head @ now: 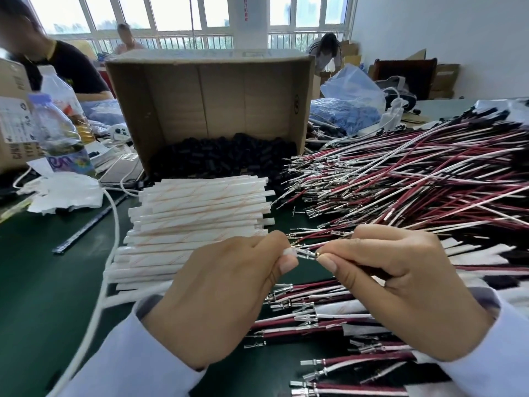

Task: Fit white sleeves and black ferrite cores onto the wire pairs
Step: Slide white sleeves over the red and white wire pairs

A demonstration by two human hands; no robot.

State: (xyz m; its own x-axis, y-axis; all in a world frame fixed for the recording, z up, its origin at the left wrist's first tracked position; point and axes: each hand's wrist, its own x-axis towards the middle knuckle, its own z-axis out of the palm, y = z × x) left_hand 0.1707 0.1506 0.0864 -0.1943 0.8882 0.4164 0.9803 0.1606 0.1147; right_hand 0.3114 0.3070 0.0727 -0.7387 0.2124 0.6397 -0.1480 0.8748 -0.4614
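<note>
While the left hand (229,287) and right hand (400,285) each pinch one wire pair (307,254), some sleeved pairs (355,306) lie done, but a big wire pile (400,179) waits.

An assembly workshop: heaped terminated wires (400,173), stacked white sleeves (200,213), a carton (200,96) of black cores (223,156).

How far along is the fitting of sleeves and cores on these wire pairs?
Done, it seems: sleeved pairs lie in rows below the hands. In hand: the left hand and right hand pinch one wire pair at its terminals. Left: a big heap of bare wires, a stack of white sleeves, a box of ferrite cores.
</note>
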